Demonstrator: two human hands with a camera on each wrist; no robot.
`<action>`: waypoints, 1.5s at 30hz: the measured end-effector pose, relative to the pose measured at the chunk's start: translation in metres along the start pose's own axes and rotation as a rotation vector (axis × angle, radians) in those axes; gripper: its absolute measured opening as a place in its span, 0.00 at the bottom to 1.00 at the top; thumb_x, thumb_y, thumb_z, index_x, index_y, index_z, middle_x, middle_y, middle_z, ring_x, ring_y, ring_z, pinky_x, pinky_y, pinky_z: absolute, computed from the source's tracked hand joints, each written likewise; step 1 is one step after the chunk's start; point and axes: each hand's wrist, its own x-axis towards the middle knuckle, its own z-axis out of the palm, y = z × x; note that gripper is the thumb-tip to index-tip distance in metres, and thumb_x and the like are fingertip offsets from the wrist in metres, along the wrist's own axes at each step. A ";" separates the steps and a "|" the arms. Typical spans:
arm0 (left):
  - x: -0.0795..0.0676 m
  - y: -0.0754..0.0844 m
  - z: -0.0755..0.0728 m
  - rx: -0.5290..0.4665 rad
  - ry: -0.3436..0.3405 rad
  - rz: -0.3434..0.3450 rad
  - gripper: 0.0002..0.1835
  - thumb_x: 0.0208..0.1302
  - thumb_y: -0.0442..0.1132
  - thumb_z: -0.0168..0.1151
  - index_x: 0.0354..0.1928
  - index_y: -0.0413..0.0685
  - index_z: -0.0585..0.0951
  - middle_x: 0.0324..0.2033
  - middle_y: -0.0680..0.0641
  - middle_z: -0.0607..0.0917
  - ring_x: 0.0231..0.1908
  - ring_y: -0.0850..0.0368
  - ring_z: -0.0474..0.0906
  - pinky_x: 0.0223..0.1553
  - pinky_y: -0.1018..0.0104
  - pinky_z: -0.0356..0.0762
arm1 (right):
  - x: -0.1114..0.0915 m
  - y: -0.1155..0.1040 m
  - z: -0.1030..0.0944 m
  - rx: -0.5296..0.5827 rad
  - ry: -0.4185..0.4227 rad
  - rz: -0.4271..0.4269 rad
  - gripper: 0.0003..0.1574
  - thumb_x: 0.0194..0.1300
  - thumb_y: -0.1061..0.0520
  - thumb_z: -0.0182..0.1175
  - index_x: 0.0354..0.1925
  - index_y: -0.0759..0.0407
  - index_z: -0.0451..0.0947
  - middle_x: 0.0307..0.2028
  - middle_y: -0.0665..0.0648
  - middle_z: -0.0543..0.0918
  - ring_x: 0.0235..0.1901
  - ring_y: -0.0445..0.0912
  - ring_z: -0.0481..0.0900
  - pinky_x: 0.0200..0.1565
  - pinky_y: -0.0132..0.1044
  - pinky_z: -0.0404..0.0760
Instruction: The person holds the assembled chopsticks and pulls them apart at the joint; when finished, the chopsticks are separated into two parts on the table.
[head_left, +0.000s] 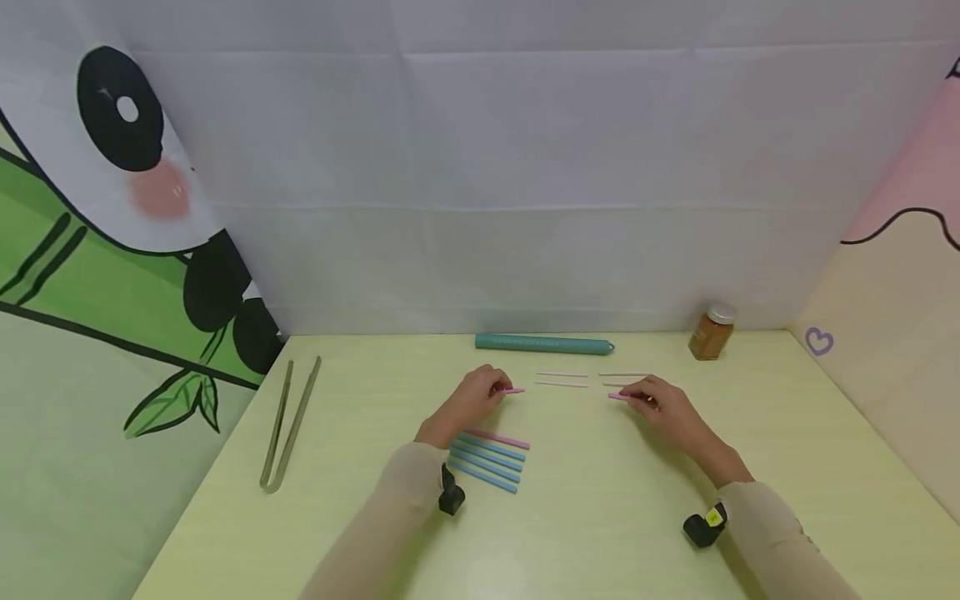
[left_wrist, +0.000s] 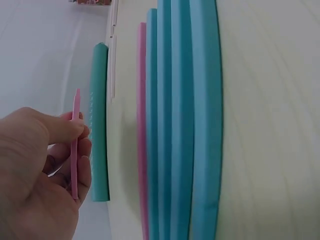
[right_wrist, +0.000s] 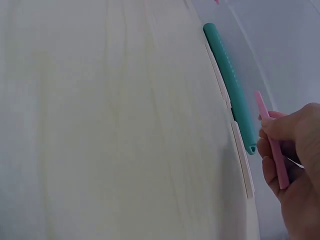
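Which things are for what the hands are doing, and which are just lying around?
Probably for the job:
pink stick in the left grip
another pink stick in the right grip
third pink stick
blue sticks
thin pale sticks

Probably just lying around:
metal tongs
teal tube
lidded jar

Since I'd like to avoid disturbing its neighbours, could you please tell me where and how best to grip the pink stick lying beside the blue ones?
Pinch the pink stick near its right end, probably best from above and its far side: it is slender and lies flat, the blue sticks crowd its near side, and that end is uncovered.
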 end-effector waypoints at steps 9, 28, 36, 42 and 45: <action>0.016 0.016 0.022 0.001 -0.044 -0.009 0.08 0.67 0.33 0.57 0.43 0.45 0.84 0.36 0.46 0.79 0.36 0.56 0.72 0.43 0.66 0.74 | 0.002 0.014 -0.002 0.003 -0.036 0.065 0.08 0.63 0.63 0.62 0.41 0.59 0.84 0.36 0.53 0.83 0.35 0.41 0.75 0.39 0.32 0.76; 0.039 0.038 0.054 -0.015 -0.029 -0.065 0.06 0.67 0.31 0.57 0.35 0.46 0.83 0.34 0.51 0.80 0.35 0.60 0.71 0.42 0.71 0.73 | 0.008 0.023 0.000 0.017 -0.084 0.088 0.09 0.61 0.63 0.64 0.41 0.59 0.84 0.37 0.54 0.84 0.36 0.44 0.76 0.39 0.34 0.75; 0.040 0.045 0.054 0.004 0.003 -0.069 0.07 0.66 0.31 0.58 0.35 0.46 0.85 0.32 0.51 0.80 0.34 0.61 0.70 0.42 0.71 0.73 | 0.010 0.026 -0.001 0.018 -0.074 0.062 0.08 0.61 0.63 0.64 0.41 0.59 0.84 0.32 0.53 0.81 0.32 0.40 0.73 0.36 0.31 0.74; 0.041 0.048 0.059 0.063 0.007 -0.056 0.07 0.66 0.31 0.58 0.38 0.46 0.86 0.34 0.50 0.81 0.37 0.58 0.75 0.45 0.69 0.75 | 0.010 0.029 0.000 -0.013 -0.089 0.060 0.08 0.60 0.65 0.64 0.40 0.60 0.85 0.32 0.53 0.81 0.32 0.41 0.72 0.36 0.32 0.74; 0.043 0.049 0.063 0.107 -0.004 -0.051 0.09 0.67 0.32 0.57 0.42 0.47 0.86 0.37 0.49 0.82 0.42 0.56 0.77 0.49 0.69 0.76 | 0.009 0.029 -0.001 -0.019 -0.108 0.068 0.09 0.61 0.65 0.63 0.41 0.61 0.85 0.32 0.54 0.81 0.32 0.42 0.72 0.35 0.33 0.73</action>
